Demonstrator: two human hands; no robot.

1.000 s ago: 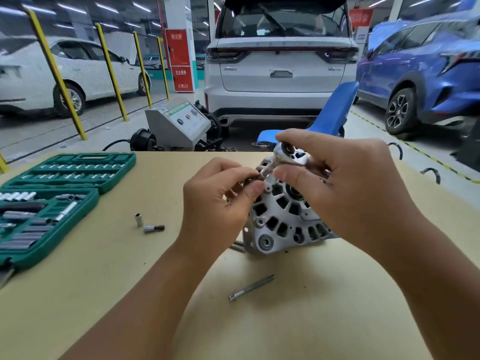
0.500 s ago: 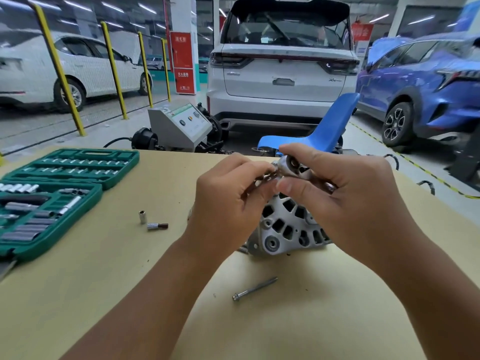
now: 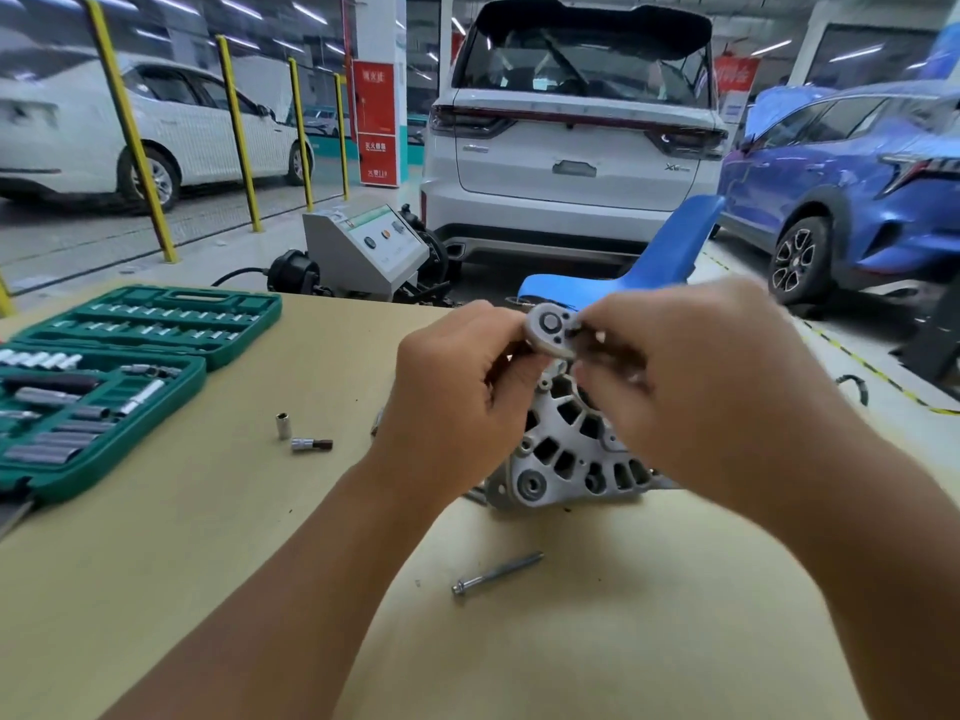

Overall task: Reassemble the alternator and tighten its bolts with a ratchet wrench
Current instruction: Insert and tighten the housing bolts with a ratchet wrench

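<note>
The silver cast-aluminium alternator (image 3: 566,454) stood on its edge on the tan table (image 3: 208,537), partly hidden behind both hands. The left hand (image 3: 457,402) and right hand (image 3: 696,387) met above it, fingers curled and pinched on the round chrome head of the ratchet wrench (image 3: 551,330). One long steel bolt (image 3: 496,574) lay loose nearer the person. The open green socket case (image 3: 104,376) sat at far left, with two small loose sockets (image 3: 304,436) between case and alternator.
</note>
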